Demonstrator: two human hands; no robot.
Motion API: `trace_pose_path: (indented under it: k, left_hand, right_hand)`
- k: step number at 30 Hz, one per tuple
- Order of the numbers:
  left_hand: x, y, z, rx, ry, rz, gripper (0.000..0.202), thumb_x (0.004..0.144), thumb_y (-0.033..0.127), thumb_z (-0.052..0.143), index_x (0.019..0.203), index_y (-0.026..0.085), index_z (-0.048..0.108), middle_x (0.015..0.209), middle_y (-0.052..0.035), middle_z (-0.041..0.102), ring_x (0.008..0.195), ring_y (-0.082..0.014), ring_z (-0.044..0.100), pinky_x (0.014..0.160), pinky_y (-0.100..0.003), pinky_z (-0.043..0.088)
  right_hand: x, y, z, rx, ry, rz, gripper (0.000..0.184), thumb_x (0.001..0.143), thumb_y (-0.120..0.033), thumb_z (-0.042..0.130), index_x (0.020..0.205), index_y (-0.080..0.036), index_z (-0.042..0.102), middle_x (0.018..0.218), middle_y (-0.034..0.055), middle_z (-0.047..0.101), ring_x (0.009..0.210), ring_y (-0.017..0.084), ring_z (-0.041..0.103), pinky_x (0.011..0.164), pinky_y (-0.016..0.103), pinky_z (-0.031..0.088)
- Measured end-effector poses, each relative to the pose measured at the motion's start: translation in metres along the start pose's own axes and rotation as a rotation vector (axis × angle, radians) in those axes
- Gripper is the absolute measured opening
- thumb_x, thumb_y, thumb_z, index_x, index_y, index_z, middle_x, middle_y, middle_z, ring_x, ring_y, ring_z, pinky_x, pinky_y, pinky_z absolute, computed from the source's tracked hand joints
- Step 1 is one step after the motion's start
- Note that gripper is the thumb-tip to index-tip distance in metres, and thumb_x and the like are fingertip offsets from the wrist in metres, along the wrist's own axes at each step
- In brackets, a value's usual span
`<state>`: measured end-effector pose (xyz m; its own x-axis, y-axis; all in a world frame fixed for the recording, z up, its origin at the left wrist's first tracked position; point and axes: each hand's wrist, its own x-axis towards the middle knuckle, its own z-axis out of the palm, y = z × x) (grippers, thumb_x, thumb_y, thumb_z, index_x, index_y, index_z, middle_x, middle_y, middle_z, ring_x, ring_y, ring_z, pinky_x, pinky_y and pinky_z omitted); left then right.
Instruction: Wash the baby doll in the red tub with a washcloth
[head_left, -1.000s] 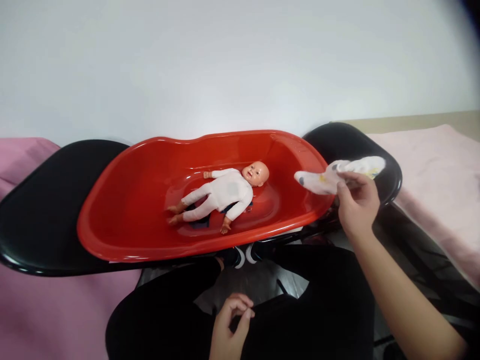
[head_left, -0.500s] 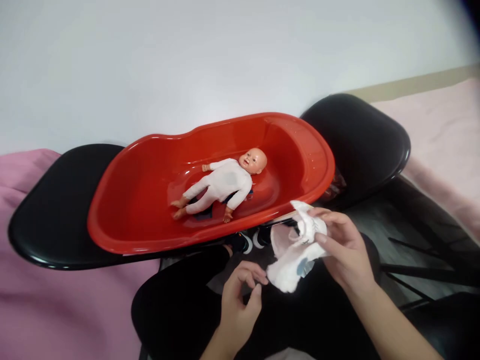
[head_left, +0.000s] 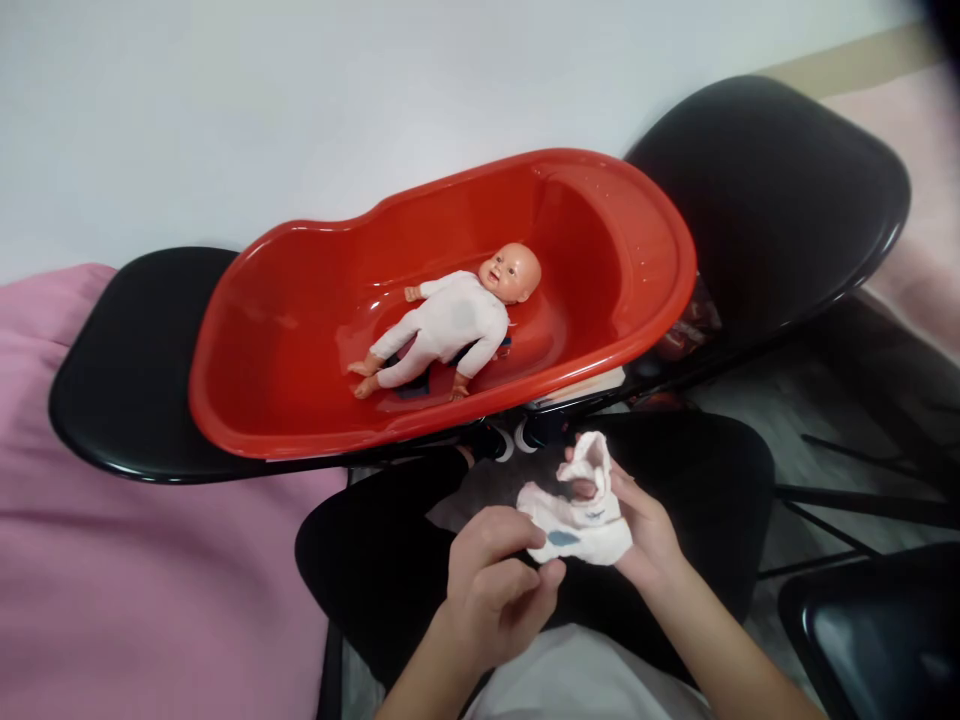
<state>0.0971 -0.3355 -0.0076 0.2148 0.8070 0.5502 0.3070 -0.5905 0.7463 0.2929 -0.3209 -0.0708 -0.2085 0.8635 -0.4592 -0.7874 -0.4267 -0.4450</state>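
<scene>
Above my lap I hold a small white cloth garment (head_left: 600, 543) with a blue patch and dark marks; its exact kind is unclear. My right hand (head_left: 649, 530) grips it from behind and below, most of its fingers hidden by the cloth. At the garment's left edge, my left hand (head_left: 499, 580) pinches the fabric beside the blue patch, fingers curled. Beyond my hands, a baby doll (head_left: 457, 315) in a white body suit lies on its back in the red baby bathtub (head_left: 277, 350), head toward the right. Something dark is partly visible under the doll.
The tub rests across black chairs, one seat (head_left: 135, 370) at left and another (head_left: 780, 180) at right. Pink cloth (head_left: 187, 590) covers the left side. Another black chair (head_left: 877, 630) stands at lower right. A white wall (head_left: 337, 100) rises behind.
My left hand has moved up and right onto the garment's edge. My right hand has turned and lowered the garment toward my lap. The view has shifted, with the tub higher in it.
</scene>
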Motion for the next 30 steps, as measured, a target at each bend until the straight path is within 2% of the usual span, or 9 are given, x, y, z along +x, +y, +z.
trace_pose_path:
  k: [4, 9, 13, 16, 19, 21, 23, 26, 30]
  left_hand:
    - [0.001, 0.0, 0.002, 0.056, -0.011, 0.043, 0.024, 0.094, 0.01, 0.068, 0.104, 0.028, 0.055, 0.095, -0.0029, 0.073, 0.078, -0.0192, 0.074, 0.077, -0.042, 0.066]
    - [-0.011, -0.011, 0.01, 0.069, -0.016, -0.039, 0.028, 0.091, 0.003, 0.066, 0.104, 0.025, 0.055, 0.096, -0.0028, 0.072, 0.083, -0.0176, 0.073, 0.076, -0.034, 0.062]
    - [-0.036, -0.026, 0.019, -0.004, 0.038, -0.311, 0.017, 0.095, 0.008, 0.064, 0.094, 0.022, 0.055, 0.111, -0.007, 0.072, 0.1, -0.0191, 0.073, 0.086, -0.032, 0.059]
    - [-0.055, -0.036, 0.026, -0.142, 0.05, -0.56, 0.026, 0.091, 0.021, 0.074, 0.115, 0.021, 0.063, 0.129, -0.0123, 0.069, 0.12, -0.0264, 0.069, 0.099, -0.04, 0.057]
    - [-0.063, -0.039, 0.031, -0.326, -0.006, -0.855, 0.037, 0.09, 0.033, 0.076, 0.123, 0.02, 0.067, 0.118, -0.01, 0.073, 0.108, -0.0255, 0.071, 0.094, -0.038, 0.056]
    - [-0.061, -0.036, 0.033, -0.379, -0.045, -0.969, 0.022, 0.093, 0.036, 0.071, 0.107, 0.019, 0.07, 0.1, -0.006, 0.074, 0.093, -0.022, 0.069, 0.086, -0.034, 0.054]
    - [-0.055, -0.032, 0.034, -0.376, -0.037, -0.965, 0.019, 0.094, 0.038, 0.07, 0.089, 0.019, 0.065, 0.092, -0.0039, 0.07, 0.086, -0.0198, 0.065, 0.081, -0.031, 0.051]
    - [-0.046, -0.031, 0.032, -0.39, 0.021, -0.897, 0.033, 0.091, 0.038, 0.073, 0.076, 0.02, 0.051, 0.098, -0.0047, 0.066, 0.088, -0.0189, 0.062, 0.078, -0.028, 0.049]
    - [-0.045, -0.038, 0.026, -0.344, -0.01, -0.863, 0.034, 0.09, 0.033, 0.073, 0.074, 0.021, 0.045, 0.087, -0.0014, 0.062, 0.078, -0.0152, 0.057, 0.071, -0.025, 0.044]
  right_hand:
    - [0.0, -0.001, 0.003, 0.03, -0.014, 0.002, 0.026, 0.076, -0.026, 0.09, 0.096, -0.026, 0.074, 0.097, -0.0025, 0.072, 0.07, 0.012, 0.066, 0.067, 0.025, 0.058]
    - [0.002, 0.0, 0.014, 0.01, 0.01, -0.048, 0.026, 0.077, -0.026, 0.09, 0.096, -0.027, 0.072, 0.097, -0.0024, 0.07, 0.081, 0.015, 0.069, 0.075, 0.027, 0.059]
    - [0.003, 0.003, 0.02, -0.042, -0.014, -0.085, 0.02, 0.083, -0.031, 0.085, 0.09, -0.026, 0.068, 0.116, 0.0014, 0.073, 0.104, 0.022, 0.072, 0.093, 0.039, 0.062]
    - [0.004, 0.006, 0.025, -0.038, -0.07, -0.064, 0.026, 0.084, -0.039, 0.084, 0.082, -0.024, 0.063, 0.132, 0.0049, 0.072, 0.124, 0.03, 0.069, 0.1, 0.047, 0.06]
    - [0.007, 0.014, 0.032, -0.026, -0.072, -0.064, 0.027, 0.084, -0.04, 0.085, 0.083, -0.025, 0.063, 0.132, 0.0041, 0.074, 0.126, 0.029, 0.069, 0.094, 0.043, 0.062]
    - [0.01, 0.019, 0.035, -0.052, -0.047, -0.081, 0.025, 0.085, -0.042, 0.085, 0.087, -0.027, 0.064, 0.13, 0.0034, 0.075, 0.121, 0.028, 0.071, 0.09, 0.042, 0.064]
    - [0.013, 0.022, 0.035, -0.127, -0.032, -0.112, 0.025, 0.086, -0.045, 0.084, 0.088, -0.027, 0.066, 0.13, 0.0043, 0.076, 0.119, 0.029, 0.072, 0.09, 0.044, 0.064]
    - [0.015, 0.018, 0.031, -0.394, -0.043, -0.279, 0.018, 0.091, -0.043, 0.08, 0.087, -0.027, 0.073, 0.121, 0.0058, 0.079, 0.125, 0.03, 0.07, 0.105, 0.05, 0.059]
    - [0.015, 0.0, 0.016, -0.946, -0.068, -0.693, 0.011, 0.095, -0.026, 0.075, 0.1, -0.031, 0.084, 0.106, 0.0052, 0.083, 0.129, 0.031, 0.068, 0.119, 0.057, 0.046]
